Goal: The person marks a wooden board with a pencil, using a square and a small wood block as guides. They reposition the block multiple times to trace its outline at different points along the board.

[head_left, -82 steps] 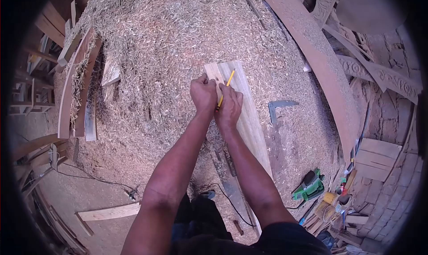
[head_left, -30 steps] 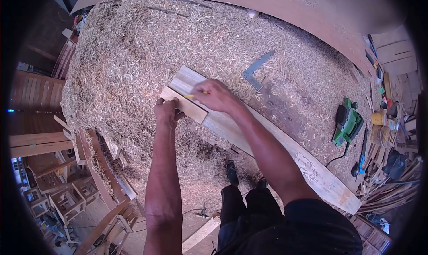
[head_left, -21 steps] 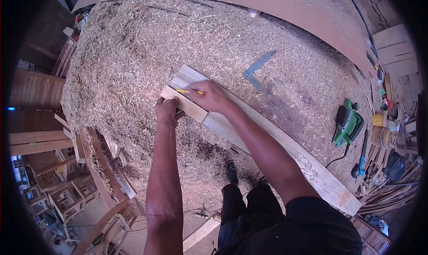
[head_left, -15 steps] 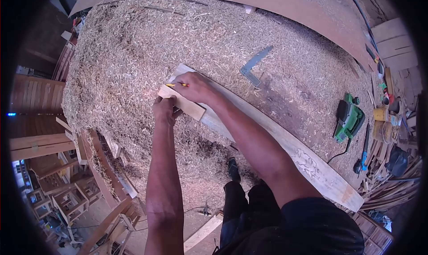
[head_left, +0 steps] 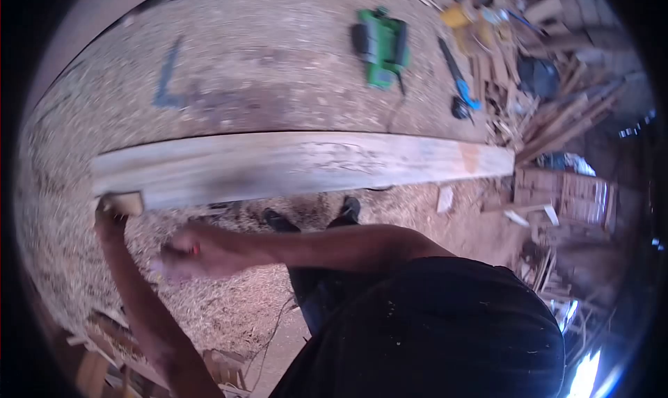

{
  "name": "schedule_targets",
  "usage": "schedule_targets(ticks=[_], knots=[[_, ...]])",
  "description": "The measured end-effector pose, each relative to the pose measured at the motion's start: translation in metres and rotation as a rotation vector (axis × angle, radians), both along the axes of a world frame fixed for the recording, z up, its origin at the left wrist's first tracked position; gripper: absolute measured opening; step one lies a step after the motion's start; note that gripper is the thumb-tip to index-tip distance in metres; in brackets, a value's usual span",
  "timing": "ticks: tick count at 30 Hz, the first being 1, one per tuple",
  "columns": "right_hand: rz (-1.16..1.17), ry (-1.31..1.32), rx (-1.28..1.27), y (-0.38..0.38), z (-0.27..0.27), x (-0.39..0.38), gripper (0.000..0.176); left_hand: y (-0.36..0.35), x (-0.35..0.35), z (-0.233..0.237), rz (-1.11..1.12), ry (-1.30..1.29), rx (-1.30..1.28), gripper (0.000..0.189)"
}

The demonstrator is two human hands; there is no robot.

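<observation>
A long pale plank [head_left: 257, 163] lies across the view on the shavings. Over its left end sits a short wooden block [head_left: 129, 203], and my left hand [head_left: 110, 220] is closed on that block. Apart from the plank, on the near side, my right hand [head_left: 205, 250] is smeared by motion. Its fingers are curled, and the small red end of a pencil [head_left: 195, 248] shows at them; the rest of the pencil is lost in the blur.
Beyond the plank lie a metal try square [head_left: 167, 74] and a green electric planer [head_left: 384, 46] with its cord. A blue-and-black tool [head_left: 459, 81] rests farther right. Scrap wood [head_left: 570, 113] is heaped at the right. My shoes [head_left: 350, 208] stand by the plank's near edge.
My view has swung right, so the plank now lies nearly level. My right hand has come off the block and plank toward my body with the pencil. My left hand still holds the block.
</observation>
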State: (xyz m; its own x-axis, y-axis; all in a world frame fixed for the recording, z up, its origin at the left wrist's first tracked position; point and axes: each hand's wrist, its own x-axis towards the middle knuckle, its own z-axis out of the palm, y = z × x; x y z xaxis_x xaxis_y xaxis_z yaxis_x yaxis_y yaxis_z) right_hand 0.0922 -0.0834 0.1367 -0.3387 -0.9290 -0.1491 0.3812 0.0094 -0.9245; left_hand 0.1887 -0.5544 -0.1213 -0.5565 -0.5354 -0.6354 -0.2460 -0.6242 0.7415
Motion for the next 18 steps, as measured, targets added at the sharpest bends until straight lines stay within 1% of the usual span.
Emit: schedule_targets(ticks=[1, 2, 4, 5, 6, 7, 8, 9, 10, 11, 12, 13, 14, 15, 16, 17, 18], knots=[[0.012, -0.175, -0.089, 0.024, 0.025, 0.006, 0.07, 0.064, -0.047, 0.074, 0.195, -0.337, -0.114, 0.056], [0.172, -0.255, -0.102, 0.059, 0.057, -0.009, 0.074, 0.059, -0.045, 0.055, 0.159, -0.388, -0.249, 0.068], [0.286, -0.422, -0.345, 0.106, 0.083, -0.016, 0.066, 0.02, -0.035, 0.012, 0.096, -0.298, -0.163, 0.064], [0.276, -0.414, -0.383, 0.133, 0.104, -0.023, 0.067, 0.017, -0.027, 0.0, 0.072, -0.257, -0.119, 0.062], [0.269, -0.406, -0.424, 0.161, 0.127, -0.033, 0.069, 0.03, -0.019, 0.0, 0.017, -0.148, -0.146, 0.057], [0.267, -0.398, -0.469, 0.185, 0.138, -0.036, 0.071, 0.049, -0.02, 0.008, -0.009, -0.162, -0.219, 0.058], [0.042, -0.217, -0.52, 0.204, 0.136, -0.029, 0.067, 0.085, -0.025, 0.024, -0.026, -0.273, -0.409, 0.058], [-0.187, -0.041, -0.563, 0.223, 0.133, -0.016, 0.064, 0.134, -0.029, 0.047, -0.079, -0.469, -0.671, 0.059], [-0.263, 0.062, -0.557, 0.244, 0.133, -0.012, 0.061, 0.188, -0.032, 0.075, -0.12, -0.606, -0.878, 0.059], [-0.343, 0.164, -0.543, 0.264, 0.132, -0.009, 0.058, 0.242, -0.036, 0.102, -0.14, -0.635, -0.998, 0.06], [-0.271, 0.199, -0.486, 0.295, 0.136, -0.014, 0.055, 0.262, -0.031, 0.076, -0.14, -0.415, -1.11, 0.06], [-0.201, 0.232, -0.422, 0.329, 0.142, -0.02, 0.053, 0.282, -0.03, 0.064, -0.146, -0.189, -1.204, 0.061], [-0.127, 0.267, -0.355, 0.365, 0.147, -0.026, 0.051, 0.328, -0.036, 0.078, -0.216, -0.147, -1.168, 0.06], [-0.046, 0.309, -0.288, 0.396, 0.151, -0.031, 0.05, 0.388, -0.044, 0.089, -0.31, -0.045, -1.168, 0.059], [-0.046, 0.358, -0.234, 0.418, 0.145, -0.029, 0.045, 0.449, -0.052, 0.102, -0.404, 0.061, -1.154, 0.058], [-0.045, 0.407, -0.18, 0.44, 0.139, -0.026, 0.04, 0.5, -0.059, 0.105, -0.529, 0.226, -1.17, 0.059], [-0.127, 0.462, -0.138, 0.46, 0.115, -0.016, 0.033, 0.547, -0.069, 0.116, -0.702, 0.302, -1.351, 0.061]])
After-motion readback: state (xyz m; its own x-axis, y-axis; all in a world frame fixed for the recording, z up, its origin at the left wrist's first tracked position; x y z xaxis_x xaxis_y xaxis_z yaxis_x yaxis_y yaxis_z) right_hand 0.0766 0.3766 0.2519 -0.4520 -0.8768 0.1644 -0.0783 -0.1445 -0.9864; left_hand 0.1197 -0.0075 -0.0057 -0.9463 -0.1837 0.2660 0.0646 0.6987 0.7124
